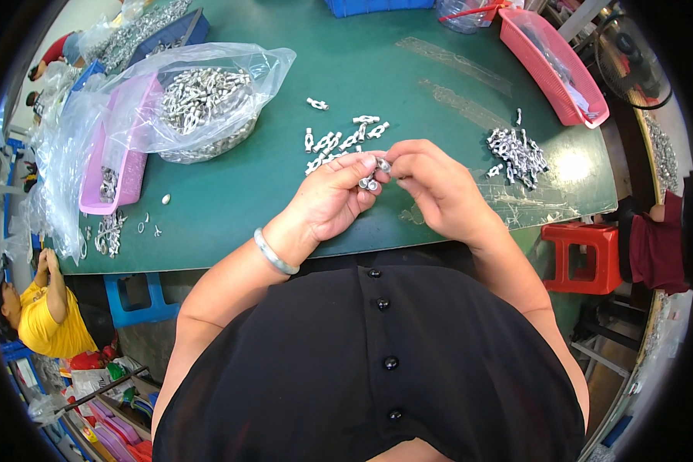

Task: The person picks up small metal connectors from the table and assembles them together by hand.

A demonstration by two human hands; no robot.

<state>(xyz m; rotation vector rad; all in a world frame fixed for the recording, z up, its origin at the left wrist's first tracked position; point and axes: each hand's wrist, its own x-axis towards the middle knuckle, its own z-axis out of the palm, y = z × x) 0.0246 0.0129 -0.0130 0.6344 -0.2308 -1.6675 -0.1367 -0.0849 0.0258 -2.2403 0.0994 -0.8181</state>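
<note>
While holding a few small shiny metal parts [368, 184] in the left hand [335, 189], pinched between thumb and fingers, has the right hand [436, 183] bent right at the top one; cannot tell if pinching it too. Has these parts up over the green table [346, 69], near its edge. Has more parts [330, 142] just past the hands, a pile [518, 156] to the right, and a full clear bag [266, 68] beside a pink basket [133, 175] to the left.

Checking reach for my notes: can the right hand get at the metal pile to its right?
Probably yes: nothing appears to stand between the right hand and the pile, though that hand is at a metal part.
</note>
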